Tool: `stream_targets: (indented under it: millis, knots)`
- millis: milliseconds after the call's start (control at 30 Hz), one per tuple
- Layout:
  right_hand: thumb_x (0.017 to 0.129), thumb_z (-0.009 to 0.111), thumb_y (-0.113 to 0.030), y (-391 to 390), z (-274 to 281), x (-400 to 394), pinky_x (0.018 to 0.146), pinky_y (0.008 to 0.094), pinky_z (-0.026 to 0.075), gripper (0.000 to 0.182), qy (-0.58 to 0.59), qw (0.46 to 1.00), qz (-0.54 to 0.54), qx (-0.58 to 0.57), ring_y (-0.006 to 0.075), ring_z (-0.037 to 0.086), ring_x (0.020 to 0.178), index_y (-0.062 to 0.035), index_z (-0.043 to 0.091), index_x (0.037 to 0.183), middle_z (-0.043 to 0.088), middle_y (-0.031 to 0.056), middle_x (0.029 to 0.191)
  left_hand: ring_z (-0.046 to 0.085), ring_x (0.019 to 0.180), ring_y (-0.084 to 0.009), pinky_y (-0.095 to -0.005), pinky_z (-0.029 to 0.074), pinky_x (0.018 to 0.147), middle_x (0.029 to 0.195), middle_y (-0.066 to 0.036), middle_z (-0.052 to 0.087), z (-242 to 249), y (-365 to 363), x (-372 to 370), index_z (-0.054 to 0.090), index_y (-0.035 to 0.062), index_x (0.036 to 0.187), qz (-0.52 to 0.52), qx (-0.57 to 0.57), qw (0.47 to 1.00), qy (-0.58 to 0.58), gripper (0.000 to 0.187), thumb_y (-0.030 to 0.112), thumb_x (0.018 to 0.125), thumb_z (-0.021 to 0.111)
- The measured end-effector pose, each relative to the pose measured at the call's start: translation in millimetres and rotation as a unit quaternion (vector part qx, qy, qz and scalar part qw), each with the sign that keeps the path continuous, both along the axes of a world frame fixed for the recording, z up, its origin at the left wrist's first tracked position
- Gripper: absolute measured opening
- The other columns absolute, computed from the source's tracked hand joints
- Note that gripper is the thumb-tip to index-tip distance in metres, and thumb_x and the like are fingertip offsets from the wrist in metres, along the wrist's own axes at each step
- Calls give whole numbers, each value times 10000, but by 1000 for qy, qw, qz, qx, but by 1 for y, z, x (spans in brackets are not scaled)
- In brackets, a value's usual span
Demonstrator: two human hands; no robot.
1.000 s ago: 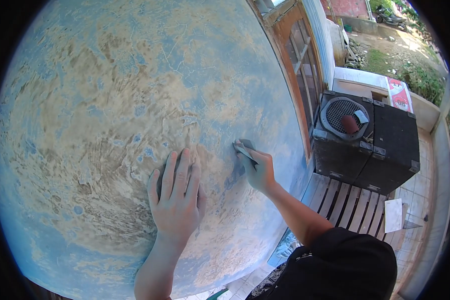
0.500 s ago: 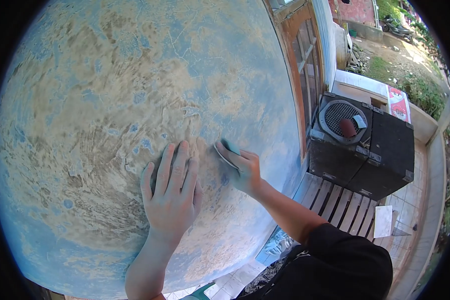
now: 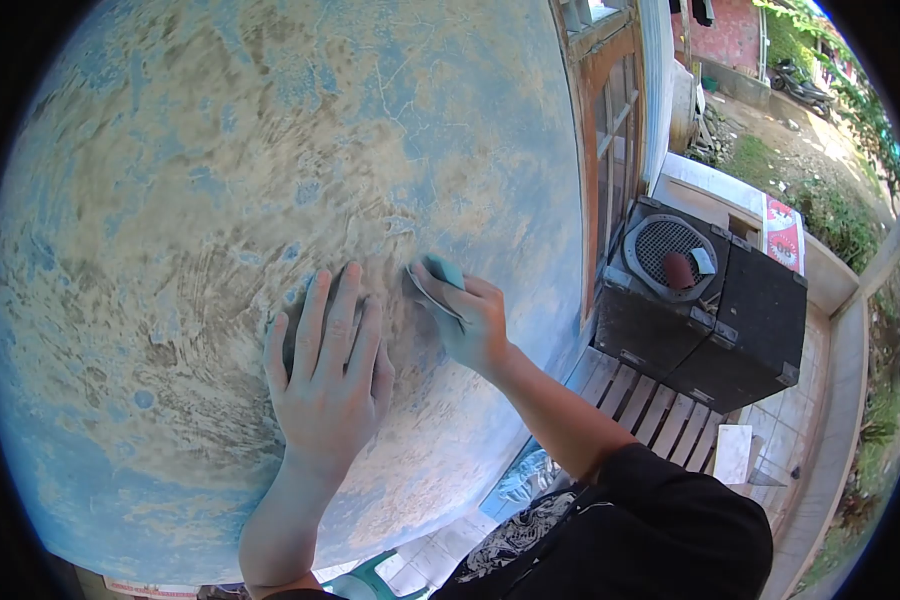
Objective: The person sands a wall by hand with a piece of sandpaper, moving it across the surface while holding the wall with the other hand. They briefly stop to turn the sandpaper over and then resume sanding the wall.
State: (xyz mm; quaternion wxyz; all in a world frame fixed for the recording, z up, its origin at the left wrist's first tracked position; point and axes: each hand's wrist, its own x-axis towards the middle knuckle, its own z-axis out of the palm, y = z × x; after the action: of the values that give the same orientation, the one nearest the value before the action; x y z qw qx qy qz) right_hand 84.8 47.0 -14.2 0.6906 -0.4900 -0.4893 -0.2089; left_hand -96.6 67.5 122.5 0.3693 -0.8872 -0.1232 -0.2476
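Observation:
A large wall [image 3: 490,190] with patchy blue and tan, worn, cracked paint fills the left and middle of the view. My left hand [image 3: 328,405] lies flat on it, fingers spread and pointing up, holding nothing. Just to its right, my right hand [image 3: 478,325] grips a folded piece of sandpaper [image 3: 444,270], greenish on the visible side, and presses it to the wall. The fingertips beneath the sandpaper are partly hidden. Pale dust covers my left hand.
Right of the wall stands a wooden door frame with glass panes [image 3: 610,140]. Black speaker boxes [image 3: 750,325], with a reddish-brown roll [image 3: 678,270] on top, rest by a slatted wooden bench [image 3: 660,405]. A white sheet [image 3: 733,453] lies near the bench.
Both hands have shifted left and slightly up along the wall, the sandpaper moving with my right hand. The camera view has tilted a little.

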Motion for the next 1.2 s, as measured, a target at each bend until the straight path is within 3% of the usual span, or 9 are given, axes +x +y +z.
stream_targets:
  millis: [67,200,367,533,700,833,867,967,1200]
  knots:
    - [819,746,-42,7,13,7,572,342,476,406,-33,998,-11,43,261,567,558,-105,755,1220,677,126,781,437,1465,-262,-520,235,1189,1553,-58,517,-2,-1,-3,676,145,1230,1,-4,1000,-11,371,224,868,662]
    - [806,756,-28,2,-35,18,573,340,476,402,-89,994,-40,40,254,568,551,-93,762,1203,714,113,817,403,1488,-266,-541,192,1202,1574,-47,495,3,-2,-6,674,153,1243,5,-3,999,-43,383,208,864,665]
    - [761,785,-5,4,-69,11,675,356,486,375,-23,993,-116,8,291,629,723,-7,762,1135,734,174,1048,412,1485,-230,-528,187,1214,1570,-4,500,6,-1,-9,690,189,1225,12,-10,998,-55,357,214,872,649]
    - [800,803,-109,-9,-17,0,983,439,344,413,-18,980,-189,-51,326,494,1136,-161,773,1208,602,115,1284,443,1466,-191,-491,184,1228,1554,44,520,-1,-1,-14,706,232,1205,22,-18,997,-66,325,232,891,621]
    - [832,779,-142,-16,-44,-1,1059,475,313,379,-32,976,-196,-86,362,473,1192,-184,777,1209,539,118,1415,484,1425,-191,-437,182,1228,1515,79,565,-39,5,-24,692,319,1307,79,44,983,-158,365,296,967,563]
    - [836,763,-128,-15,11,8,1086,443,316,339,-77,967,-230,-74,381,463,1235,-141,791,1174,504,151,1494,499,1406,-192,-431,191,1221,1493,81,586,-69,7,-17,688,353,1330,128,60,962,-235,367,335,989,553]
    - [853,761,-178,-6,18,13,1084,463,308,341,-75,974,-209,-43,376,445,1288,-254,790,1184,471,74,1552,500,1410,-205,-433,217,1204,1483,61,598,-70,8,-13,703,322,1308,119,74,957,-254,348,358,996,551]
    - [829,782,-169,1,30,11,1082,457,324,368,-121,977,-177,-15,380,441,1324,-284,789,1179,475,67,1552,506,1408,-219,-429,248,1180,1462,41,618,-78,10,-7,723,291,1276,124,87,946,-287,337,386,1003,549]
    - [797,821,-151,6,-21,74,1075,435,357,420,-294,952,-79,4,375,414,1368,-285,781,1193,475,70,1565,498,1399,-186,-399,228,1186,1446,92,626,-88,14,-2,743,348,1240,128,82,930,-334,322,389,950,608]
